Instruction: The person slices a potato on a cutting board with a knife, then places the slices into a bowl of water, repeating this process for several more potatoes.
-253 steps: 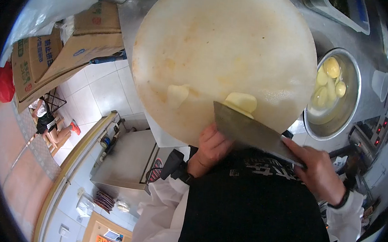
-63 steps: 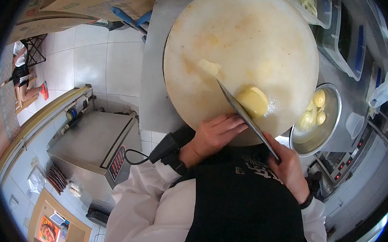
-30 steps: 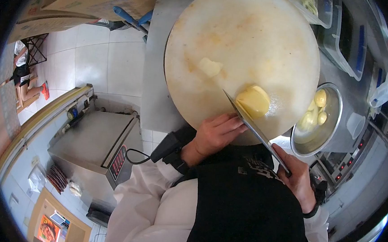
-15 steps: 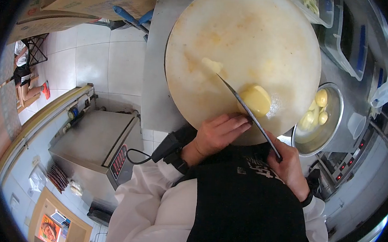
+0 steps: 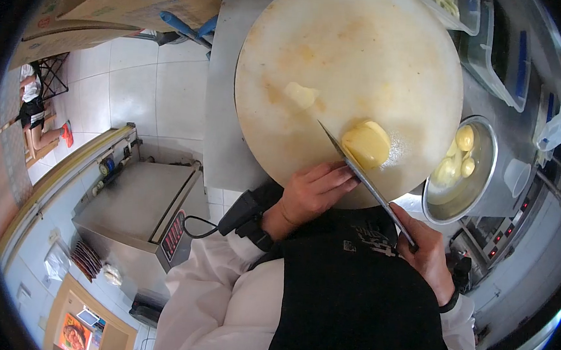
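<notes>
My right hand [image 5: 426, 247] is closed on the handle of a knife [image 5: 374, 190], whose blade slants up and left over a round cutting board [image 5: 341, 56]. At the board's near edge, my left hand [image 5: 315, 194] has its fingers bent and pressed together against the near side of the blade; whatever lies under them is hidden. Just beyond the blade sits a peeled yellow potato [image 5: 367, 144] with a flat cut face. A small pale piece [image 5: 301, 94] lies farther left on the board.
Right of the board, a metal bowl [image 5: 485, 183] holds several peeled potatoes in liquid. Plastic containers [image 5: 493, 66] and a white cup [image 5: 516, 177] stand beyond it. Cardboard boxes [image 5: 143, 3] are at the upper left. A seated person [image 5: 33, 106] is far left.
The knife has moved slightly left and down, away from the potato, its blade now less over it. My right hand has shifted a little right and down.
</notes>
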A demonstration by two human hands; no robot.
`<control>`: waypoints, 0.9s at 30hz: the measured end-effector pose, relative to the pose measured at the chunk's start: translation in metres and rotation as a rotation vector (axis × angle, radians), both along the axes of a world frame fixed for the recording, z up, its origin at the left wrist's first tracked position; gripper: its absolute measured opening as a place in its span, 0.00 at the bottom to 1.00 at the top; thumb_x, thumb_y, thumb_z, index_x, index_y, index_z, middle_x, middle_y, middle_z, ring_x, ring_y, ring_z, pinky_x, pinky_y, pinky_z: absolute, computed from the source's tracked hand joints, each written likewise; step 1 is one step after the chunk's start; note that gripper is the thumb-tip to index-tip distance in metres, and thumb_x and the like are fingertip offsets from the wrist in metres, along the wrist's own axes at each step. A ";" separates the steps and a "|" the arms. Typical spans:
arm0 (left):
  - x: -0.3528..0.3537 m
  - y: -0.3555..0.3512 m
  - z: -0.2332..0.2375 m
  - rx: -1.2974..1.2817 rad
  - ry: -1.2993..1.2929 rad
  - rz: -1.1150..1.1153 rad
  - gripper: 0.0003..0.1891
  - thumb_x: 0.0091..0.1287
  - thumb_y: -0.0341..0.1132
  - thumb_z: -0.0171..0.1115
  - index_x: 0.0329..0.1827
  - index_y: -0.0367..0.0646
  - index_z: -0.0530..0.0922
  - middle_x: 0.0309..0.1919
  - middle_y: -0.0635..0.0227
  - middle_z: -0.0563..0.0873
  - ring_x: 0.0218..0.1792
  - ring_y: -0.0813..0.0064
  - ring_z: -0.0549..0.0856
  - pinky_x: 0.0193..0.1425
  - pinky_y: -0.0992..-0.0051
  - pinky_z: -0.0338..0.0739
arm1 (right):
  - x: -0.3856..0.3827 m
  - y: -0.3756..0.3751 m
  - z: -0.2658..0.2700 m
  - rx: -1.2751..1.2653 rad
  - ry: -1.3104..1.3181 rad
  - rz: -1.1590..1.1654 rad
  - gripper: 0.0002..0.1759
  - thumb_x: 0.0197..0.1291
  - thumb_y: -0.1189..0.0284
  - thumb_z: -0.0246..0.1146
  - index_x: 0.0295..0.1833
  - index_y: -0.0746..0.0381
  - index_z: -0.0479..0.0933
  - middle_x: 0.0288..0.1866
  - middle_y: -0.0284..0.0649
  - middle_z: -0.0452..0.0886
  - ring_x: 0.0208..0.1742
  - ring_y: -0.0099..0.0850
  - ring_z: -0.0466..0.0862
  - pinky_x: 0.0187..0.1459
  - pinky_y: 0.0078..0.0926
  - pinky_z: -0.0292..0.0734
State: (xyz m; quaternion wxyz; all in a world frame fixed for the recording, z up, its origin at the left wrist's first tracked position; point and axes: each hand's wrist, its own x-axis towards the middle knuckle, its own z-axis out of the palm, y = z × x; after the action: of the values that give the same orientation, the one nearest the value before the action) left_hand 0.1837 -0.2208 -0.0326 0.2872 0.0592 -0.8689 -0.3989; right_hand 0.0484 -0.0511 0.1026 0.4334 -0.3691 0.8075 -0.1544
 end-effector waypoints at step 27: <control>-0.002 0.004 -0.003 -0.048 -0.067 -0.021 0.12 0.51 0.28 0.63 0.40 0.45 0.82 0.42 0.73 0.82 0.39 0.76 0.83 0.39 0.77 0.79 | -0.001 -0.003 -0.018 0.014 -0.084 -0.126 0.33 0.45 0.85 0.58 0.62 0.60 0.69 0.40 0.56 0.80 0.40 0.48 0.82 0.42 0.34 0.77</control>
State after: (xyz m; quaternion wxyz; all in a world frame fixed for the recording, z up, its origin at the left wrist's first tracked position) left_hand 0.1816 -0.2170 -0.0360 0.2552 0.0564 -0.8877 -0.3789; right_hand 0.0472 -0.0539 0.0850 0.4590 -0.3077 0.8112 -0.1913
